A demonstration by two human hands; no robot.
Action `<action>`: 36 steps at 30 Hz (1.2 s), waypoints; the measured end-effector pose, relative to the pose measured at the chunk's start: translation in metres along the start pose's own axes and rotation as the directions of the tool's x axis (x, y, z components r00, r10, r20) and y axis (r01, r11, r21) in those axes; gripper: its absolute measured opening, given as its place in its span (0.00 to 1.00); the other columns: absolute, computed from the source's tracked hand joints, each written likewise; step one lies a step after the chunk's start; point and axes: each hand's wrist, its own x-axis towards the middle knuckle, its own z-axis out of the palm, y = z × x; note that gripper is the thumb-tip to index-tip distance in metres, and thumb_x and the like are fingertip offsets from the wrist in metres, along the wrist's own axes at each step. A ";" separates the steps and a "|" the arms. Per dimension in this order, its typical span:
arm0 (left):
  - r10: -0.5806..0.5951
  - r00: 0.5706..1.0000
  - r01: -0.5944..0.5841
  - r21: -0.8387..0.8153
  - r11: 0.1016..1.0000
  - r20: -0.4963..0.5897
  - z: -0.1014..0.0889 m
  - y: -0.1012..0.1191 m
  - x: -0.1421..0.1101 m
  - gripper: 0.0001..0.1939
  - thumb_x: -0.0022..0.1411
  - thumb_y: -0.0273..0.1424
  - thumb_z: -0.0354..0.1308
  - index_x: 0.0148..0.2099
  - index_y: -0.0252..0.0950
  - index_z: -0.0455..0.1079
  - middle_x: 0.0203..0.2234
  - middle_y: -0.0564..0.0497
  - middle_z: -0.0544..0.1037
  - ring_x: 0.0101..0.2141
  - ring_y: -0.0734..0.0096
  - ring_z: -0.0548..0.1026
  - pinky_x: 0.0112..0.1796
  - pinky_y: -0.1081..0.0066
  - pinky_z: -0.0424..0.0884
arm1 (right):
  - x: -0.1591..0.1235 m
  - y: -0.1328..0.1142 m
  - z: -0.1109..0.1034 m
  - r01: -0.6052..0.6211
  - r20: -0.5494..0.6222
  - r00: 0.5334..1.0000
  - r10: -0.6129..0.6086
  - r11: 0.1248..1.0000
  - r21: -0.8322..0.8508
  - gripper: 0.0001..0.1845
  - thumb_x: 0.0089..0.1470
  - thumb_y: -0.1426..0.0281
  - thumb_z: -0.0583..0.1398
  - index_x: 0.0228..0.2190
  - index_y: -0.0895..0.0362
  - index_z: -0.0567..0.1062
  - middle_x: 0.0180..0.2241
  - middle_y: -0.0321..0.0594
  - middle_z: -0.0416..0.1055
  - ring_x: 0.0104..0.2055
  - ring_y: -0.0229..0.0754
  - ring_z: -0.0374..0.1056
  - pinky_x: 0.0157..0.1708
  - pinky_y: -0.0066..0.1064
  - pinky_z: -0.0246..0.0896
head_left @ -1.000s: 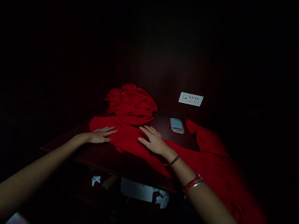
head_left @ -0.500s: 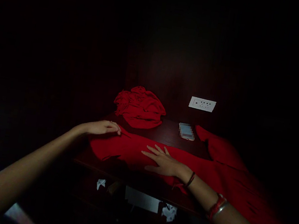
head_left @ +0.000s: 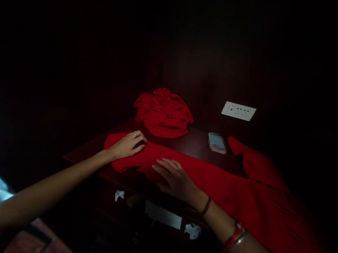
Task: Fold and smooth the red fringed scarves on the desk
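Observation:
A long red cloth (head_left: 212, 174) lies stretched across a dark wooden desk (head_left: 196, 146) and trails off to the lower right. On its left end rests my left hand (head_left: 129, 144), palm down, with the fingers slightly bent and apart; a ring shows on one finger. My right hand (head_left: 176, 180) is over the front edge of the cloth, open, fingers spread and pointing left. Whether its palm touches the fabric I cannot tell. Behind my left hand sits a crumpled bundle of red cloth (head_left: 167, 115) with a fringe at its left side.
A phone (head_left: 217, 142) lies at the back of the desk, below a white socket plate (head_left: 238, 111) on the dark wall. Under the desktop are crumpled white papers (head_left: 192, 231) and a pale flat panel (head_left: 164, 215). The surroundings are very dark.
My left hand has moved from the cloth's back left edge onto its left end. My right hand has lifted slightly and shifted left. The view has tilted a little.

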 end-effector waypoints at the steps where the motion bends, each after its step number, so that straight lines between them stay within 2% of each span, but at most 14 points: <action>1: 0.029 0.999 -0.028 -0.020 0.999 0.036 -0.004 0.004 -0.004 0.17 0.58 0.38 0.40 0.43 0.35 0.62 0.40 0.47 0.65 0.41 0.69 0.63 0.44 0.69 0.57 | 0.000 0.001 0.001 0.017 -0.022 1.000 -0.017 1.000 -0.005 0.27 0.49 0.66 0.51 0.52 0.53 0.53 0.53 0.41 0.50 0.55 0.41 0.42 0.51 0.38 0.40; 4: 0.109 0.982 -0.101 -0.061 0.993 0.151 -0.007 0.015 -0.016 0.16 0.57 0.38 0.43 0.43 0.36 0.63 0.36 0.49 0.66 0.39 0.70 0.64 0.42 0.70 0.59 | 0.001 0.002 0.003 0.038 -0.057 0.998 -0.039 0.999 -0.016 0.24 0.50 0.69 0.49 0.51 0.55 0.55 0.52 0.42 0.53 0.54 0.40 0.46 0.50 0.36 0.43; 7: 0.109 0.979 -0.102 -0.050 0.994 0.170 -0.005 0.021 -0.019 0.15 0.57 0.36 0.43 0.42 0.35 0.64 0.34 0.49 0.68 0.37 0.70 0.65 0.40 0.71 0.60 | 0.002 0.002 0.002 0.042 -0.054 0.998 -0.043 0.999 -0.023 0.28 0.49 0.63 0.51 0.52 0.54 0.52 0.53 0.41 0.51 0.54 0.43 0.45 0.50 0.39 0.44; 9: 0.103 0.983 -0.094 -0.066 0.993 0.152 -0.005 0.022 -0.017 0.14 0.58 0.34 0.42 0.39 0.34 0.66 0.32 0.49 0.68 0.36 0.71 0.65 0.39 0.71 0.60 | 0.002 0.001 0.002 0.031 -0.056 0.998 -0.033 0.999 -0.032 0.29 0.48 0.62 0.52 0.52 0.54 0.52 0.52 0.41 0.52 0.54 0.43 0.46 0.50 0.39 0.44; 14: 0.014 0.998 -0.002 -0.204 0.979 0.059 -0.016 0.023 -0.010 0.12 0.58 0.34 0.44 0.33 0.35 0.67 0.28 0.51 0.69 0.31 0.73 0.66 0.35 0.73 0.62 | 0.002 0.001 0.006 0.004 -0.087 0.996 -0.013 0.995 -0.104 0.22 0.50 0.72 0.49 0.49 0.53 0.58 0.48 0.40 0.60 0.49 0.40 0.54 0.47 0.34 0.49; 17: -0.037 0.999 0.027 -0.269 0.963 -0.031 -0.023 0.030 -0.014 0.12 0.57 0.35 0.45 0.33 0.35 0.67 0.28 0.51 0.69 0.32 0.73 0.66 0.36 0.72 0.61 | 0.004 0.003 0.001 -0.075 -0.146 0.988 0.056 0.989 -0.124 0.20 0.51 0.73 0.48 0.48 0.53 0.60 0.47 0.40 0.61 0.47 0.40 0.57 0.45 0.33 0.52; 19: -0.022 0.999 0.005 -0.319 0.948 -0.047 -0.024 0.038 -0.021 0.12 0.58 0.34 0.45 0.34 0.35 0.67 0.29 0.51 0.69 0.34 0.72 0.66 0.38 0.72 0.60 | 0.006 0.006 -0.004 -0.120 -0.180 0.979 0.099 0.987 -0.107 0.21 0.51 0.73 0.48 0.48 0.53 0.60 0.47 0.40 0.61 0.47 0.39 0.57 0.45 0.32 0.52; 21: 0.063 0.997 -0.039 -0.370 0.928 0.052 -0.024 0.043 -0.030 0.12 0.58 0.34 0.44 0.34 0.35 0.67 0.30 0.51 0.69 0.34 0.73 0.66 0.38 0.73 0.60 | 0.005 0.007 -0.008 -0.098 -0.150 0.985 0.083 0.991 -0.096 0.21 0.50 0.74 0.49 0.48 0.53 0.61 0.46 0.40 0.62 0.46 0.39 0.58 0.44 0.31 0.53; 23: 0.157 0.966 -0.062 -0.407 0.912 0.206 -0.024 0.045 -0.039 0.13 0.59 0.34 0.44 0.33 0.36 0.67 0.30 0.51 0.69 0.34 0.74 0.66 0.37 0.75 0.61 | 0.002 0.008 -0.010 -0.016 -0.074 0.997 0.009 0.996 -0.090 0.22 0.48 0.74 0.51 0.47 0.52 0.62 0.45 0.38 0.63 0.46 0.39 0.58 0.45 0.31 0.52; 25: 0.180 0.933 -0.035 -0.418 0.908 0.312 -0.027 0.041 -0.042 0.13 0.58 0.35 0.43 0.33 0.35 0.67 0.30 0.51 0.69 0.33 0.75 0.67 0.36 0.75 0.61 | -0.001 0.006 -0.012 0.051 -0.018 0.998 -0.052 0.996 -0.075 0.23 0.47 0.74 0.52 0.47 0.52 0.61 0.45 0.38 0.62 0.46 0.39 0.56 0.46 0.31 0.51; 27: 0.110 0.944 0.024 -0.398 0.917 0.311 -0.030 0.035 -0.039 0.14 0.59 0.36 0.42 0.35 0.35 0.66 0.30 0.51 0.70 0.33 0.74 0.67 0.36 0.75 0.62 | -0.004 0.004 -0.014 0.062 -0.008 0.998 -0.063 0.997 -0.051 0.24 0.47 0.74 0.52 0.48 0.51 0.59 0.47 0.38 0.60 0.48 0.39 0.54 0.47 0.32 0.49; 30: -0.021 0.985 0.067 -0.267 0.961 0.171 -0.028 0.032 -0.029 0.17 0.60 0.37 0.38 0.40 0.35 0.64 0.35 0.50 0.69 0.37 0.72 0.66 0.40 0.71 0.61 | -0.006 0.001 -0.020 0.043 0.004 0.999 -0.042 0.999 -0.020 0.25 0.48 0.69 0.52 0.50 0.50 0.57 0.50 0.40 0.56 0.51 0.41 0.50 0.49 0.37 0.46; 33: -0.008 0.989 0.023 -0.096 0.995 0.151 -0.014 0.039 -0.028 0.20 0.58 0.40 0.41 0.49 0.36 0.59 0.46 0.47 0.62 0.46 0.67 0.60 0.47 0.68 0.56 | -0.008 -0.001 -0.022 0.005 0.046 0.999 -0.004 1.000 -0.023 0.27 0.48 0.61 0.52 0.50 0.48 0.55 0.54 0.40 0.48 0.55 0.45 0.41 0.50 0.43 0.41; 36: 0.000 0.983 0.002 -0.008 1.000 0.185 0.002 0.048 -0.041 0.25 0.57 0.40 0.43 0.54 0.37 0.52 0.52 0.46 0.54 0.51 0.64 0.54 0.49 0.67 0.53 | -0.010 -0.001 -0.019 -0.012 0.076 0.997 0.014 0.999 -0.035 0.26 0.49 0.62 0.52 0.51 0.46 0.54 0.55 0.38 0.46 0.56 0.45 0.39 0.51 0.44 0.39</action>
